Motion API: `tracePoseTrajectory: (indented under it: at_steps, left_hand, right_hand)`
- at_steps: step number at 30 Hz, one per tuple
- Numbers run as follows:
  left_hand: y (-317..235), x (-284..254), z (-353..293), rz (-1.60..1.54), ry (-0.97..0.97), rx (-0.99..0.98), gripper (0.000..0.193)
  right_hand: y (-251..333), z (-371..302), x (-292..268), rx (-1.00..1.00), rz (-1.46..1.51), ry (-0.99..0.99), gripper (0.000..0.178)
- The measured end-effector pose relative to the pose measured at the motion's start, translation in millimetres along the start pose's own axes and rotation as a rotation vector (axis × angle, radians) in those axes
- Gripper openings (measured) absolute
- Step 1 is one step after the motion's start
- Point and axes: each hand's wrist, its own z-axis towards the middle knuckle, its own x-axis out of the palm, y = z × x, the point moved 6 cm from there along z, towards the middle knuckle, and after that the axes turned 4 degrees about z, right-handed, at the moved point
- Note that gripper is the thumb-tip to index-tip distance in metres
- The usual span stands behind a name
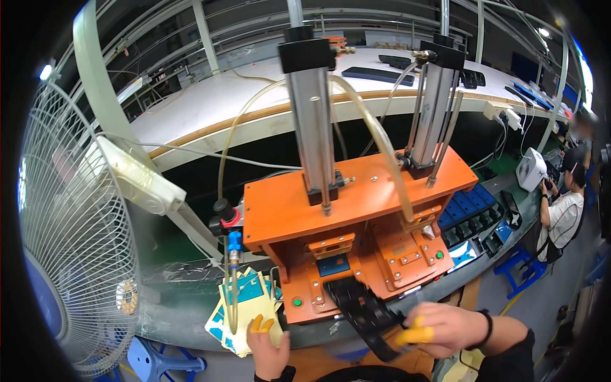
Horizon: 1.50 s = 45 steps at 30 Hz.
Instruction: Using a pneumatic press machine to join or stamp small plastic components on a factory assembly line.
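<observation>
My right hand (pixel 439 328), with yellow finger cots, is closed on the near end of a long black plastic frame (pixel 363 312). The frame slants in front of an orange press (pixel 363 204), its far end over the press's lower ledge; motion blurs its edges. Yellow cots also cover fingertips of my left hand (pixel 270 353), which is over a stack of pale yellow sheets with blue patches (pixel 245 305). Its thumb stands apart from the fingers, and I see nothing held in it. A green button (pixel 297 302) sits on the press's near left corner.
Two upright air cylinders (pixel 312 121) top the press, with hoses looping around. A large fan (pixel 79 235) stands at left, above a blue stool (pixel 162 360). Blue-and-black parts (pixel 471 213) lie right of the press. Another person (pixel 563 207) works at far right.
</observation>
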Motion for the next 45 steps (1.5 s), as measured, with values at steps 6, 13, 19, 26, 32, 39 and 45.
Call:
tracePoseTrajectory:
  at_steps: [6, 13, 19, 26, 32, 39, 45]
  left_hand:
    - [41.5, 28.2, -30.3, 0.084, 0.111, -0.028, 0.058]
    - [47.1, 11.9, -31.4, 0.049, 0.196, -0.031, 0.064]
    - [52.1, 5.3, -24.5, 0.041, 0.130, 0.011, 0.046]
    - [66.0, -36.0, 1.3, -0.289, -0.090, -0.325, 0.020]
    - [81.6, -67.5, -11.0, -0.435, -0.276, -0.488, 0.021]
    - [17.2, -101.0, -43.1, -0.072, -0.282, -0.164, 0.019]
    - [-4.6, -97.4, -68.0, -0.101, -0.218, -0.203, 0.020]
  right_hand:
    - [-70.6, 61.4, 53.3, -0.016, -0.497, 0.058, 0.030]
    - [-106.8, 74.9, 74.1, 0.076, -0.509, 0.055, 0.028]
    - [-93.7, 93.4, 75.7, 0.193, -0.583, -0.064, 0.049]
    - [-106.7, 92.9, 82.7, 0.318, -0.657, 0.083, 0.073]
    - [-78.4, 104.6, 90.4, 0.169, -0.714, 0.027, 0.068]
    - [-90.8, 88.3, 200.4, 0.379, -0.072, -0.233, 0.061]
    - [-81.3, 58.6, 250.4, 0.412, 0.392, -0.395, 0.042]
